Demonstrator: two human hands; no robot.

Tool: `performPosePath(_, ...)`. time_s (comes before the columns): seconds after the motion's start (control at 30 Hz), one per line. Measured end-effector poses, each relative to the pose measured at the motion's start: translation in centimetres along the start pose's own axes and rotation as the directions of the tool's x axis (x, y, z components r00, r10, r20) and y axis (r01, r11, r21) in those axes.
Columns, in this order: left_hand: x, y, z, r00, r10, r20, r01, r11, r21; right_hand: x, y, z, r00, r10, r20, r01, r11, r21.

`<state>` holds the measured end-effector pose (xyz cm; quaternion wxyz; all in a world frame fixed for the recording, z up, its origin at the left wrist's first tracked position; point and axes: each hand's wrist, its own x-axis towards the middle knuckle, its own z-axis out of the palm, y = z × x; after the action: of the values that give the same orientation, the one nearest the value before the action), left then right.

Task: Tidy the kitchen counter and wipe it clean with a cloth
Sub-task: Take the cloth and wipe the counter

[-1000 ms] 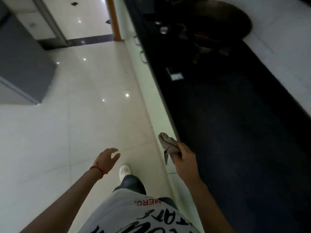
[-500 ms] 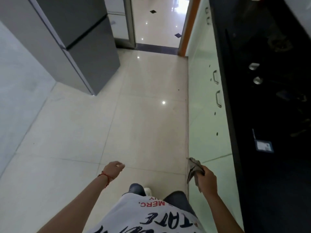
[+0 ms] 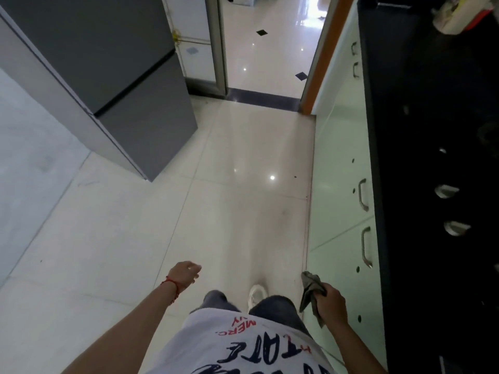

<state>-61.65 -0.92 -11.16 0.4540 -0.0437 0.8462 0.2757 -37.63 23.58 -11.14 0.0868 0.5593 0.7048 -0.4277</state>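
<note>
My right hand (image 3: 330,302) grips a crumpled grey cloth (image 3: 310,291) at hip height, beside the pale green cabinet fronts (image 3: 337,184) and off the counter. The black counter (image 3: 432,130) runs along the right edge of the view, very dark, with two metal knobs (image 3: 445,190) showing on it. My left hand (image 3: 185,273), with a red thread at the wrist, hangs over the floor holding nothing, fingers loosely curled.
A tall grey fridge (image 3: 113,76) stands at the left. An open doorway (image 3: 270,44) with an orange frame lies ahead. Glossy white floor tiles (image 3: 216,198) stretch between fridge and cabinets. A pale bag (image 3: 456,20) sits at the counter's far end.
The view has swung from the counter top to the floor and doorway as I walk along the cabinets. My right hand has dropped from the counter edge to my side, cloth still in it.
</note>
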Motion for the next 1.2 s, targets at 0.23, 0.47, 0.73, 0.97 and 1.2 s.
performPosePath(0.23, 5.1, 5.1, -3.8, 0.988, -0.127, -0.087, 0.114, 0.984, -0.133, 10.5, -10.9, -1.6, 0.998, -0.031, 0.055, 0.034, 0.999, -0.04)
performPosePath(0.47, 14.8, 12.1, -8.9, 0.984, -0.157, -0.083, 0.142, 0.977, -0.162, 21.3, -21.1, -1.7, 0.999, -0.014, 0.041, 0.015, 0.999, -0.029)
performPosePath(0.73, 26.9, 28.2, -17.1, 0.997, -0.075, -0.003, 0.075, 0.995, -0.062, 30.3, -30.2, -3.9, 0.99, 0.129, -0.053, -0.127, 0.991, 0.043)
performPosePath(0.97, 34.5, 43.9, -20.0, 0.996, 0.076, 0.044, -0.076, 0.997, 0.007, 36.6, -35.3, -5.7, 0.966, 0.241, -0.091, -0.231, 0.967, 0.108)
performPosePath(1.2, 41.1, 53.9, -20.5, 0.995, 0.073, 0.072, -0.078, 0.995, 0.069, 44.7, -40.1, -8.3, 0.958, 0.276, -0.08, -0.268, 0.958, 0.1)
